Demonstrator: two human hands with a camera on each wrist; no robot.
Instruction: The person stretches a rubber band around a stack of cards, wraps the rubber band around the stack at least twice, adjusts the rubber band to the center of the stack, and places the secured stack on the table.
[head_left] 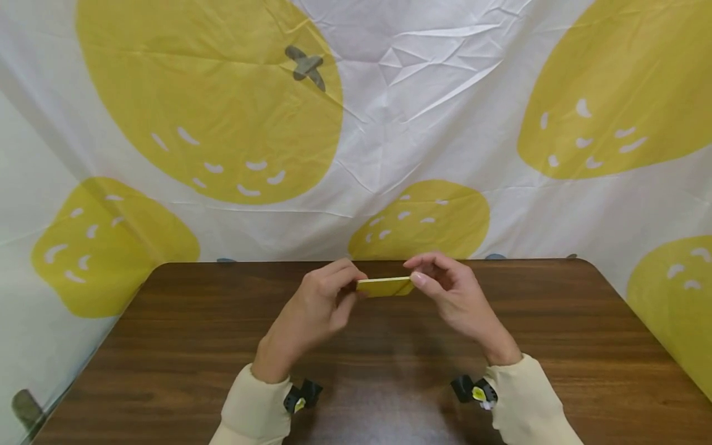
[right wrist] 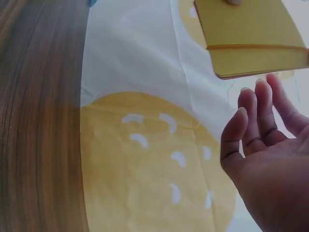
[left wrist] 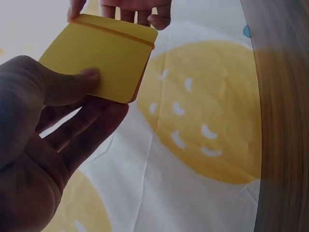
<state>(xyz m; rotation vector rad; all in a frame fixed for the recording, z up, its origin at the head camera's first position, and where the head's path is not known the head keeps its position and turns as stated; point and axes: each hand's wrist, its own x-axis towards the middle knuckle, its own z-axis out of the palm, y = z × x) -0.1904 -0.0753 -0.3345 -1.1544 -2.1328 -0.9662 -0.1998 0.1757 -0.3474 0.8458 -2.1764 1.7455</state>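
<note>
A small yellow notebook (left wrist: 104, 58) with an elastic band (left wrist: 116, 33) across its cover is held up in front of me. My left hand (head_left: 314, 309) grips one end, its thumb (left wrist: 87, 82) pressed on the cover and its fingers behind. At the other end is my right hand (head_left: 458, 296), with the thumb (head_left: 425, 284) at the notebook's corner near the band. The right hand's other fingers (right wrist: 263, 108) stand loosely bent, apart from the cover. In the head view the notebook shows mostly as a thin edge.
Below the hands lies a dark brown wooden table (head_left: 389, 389). A white cloth (head_left: 378, 142) with large yellow fruit prints hangs behind it and along the sides. Black wrist straps (head_left: 303, 395) sit by both pale sleeves (head_left: 253, 405).
</note>
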